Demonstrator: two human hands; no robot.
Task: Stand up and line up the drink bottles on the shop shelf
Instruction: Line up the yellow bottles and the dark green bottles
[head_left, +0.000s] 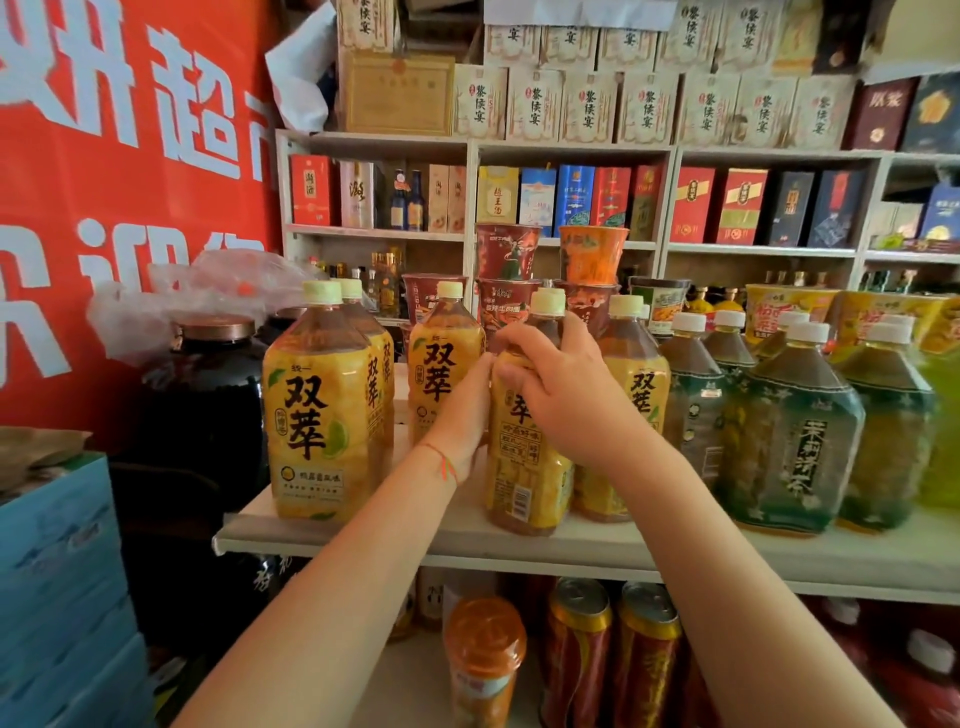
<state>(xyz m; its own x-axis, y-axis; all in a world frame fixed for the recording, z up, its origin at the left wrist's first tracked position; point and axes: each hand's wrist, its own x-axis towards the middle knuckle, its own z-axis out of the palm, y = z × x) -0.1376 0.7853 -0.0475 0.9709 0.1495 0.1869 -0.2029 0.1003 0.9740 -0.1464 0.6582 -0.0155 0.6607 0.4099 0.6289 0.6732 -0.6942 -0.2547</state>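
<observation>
Between both hands, a yellow tea bottle (524, 457) is standing upright on the shelf (363, 535). Right hand (558, 392) fingers are curling around its shoulder, grasping it. Left hand (462, 415) fingers are lying straight against its side.

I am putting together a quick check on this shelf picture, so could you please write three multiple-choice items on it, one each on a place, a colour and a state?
1. Where do the green-labelled tea bottles with white caps stand relative to the yellow-labelled bottles?
A. on their right
B. on their left
C. on the shelf below

2. What colour is the cap of the yellow-labelled plastic tea bottle being handled?
A. red
B. pale yellow-green
C. black

3. How is that bottle now?
A. lying on its side
B. upright, held by both hands
C. upright, untouched

Answers: 1 A, they fill the right of the white shelf board. 2 B, the cap shows above the fingers. 3 B, the right hand grips its shoulder, the left hand touches its side.
</observation>
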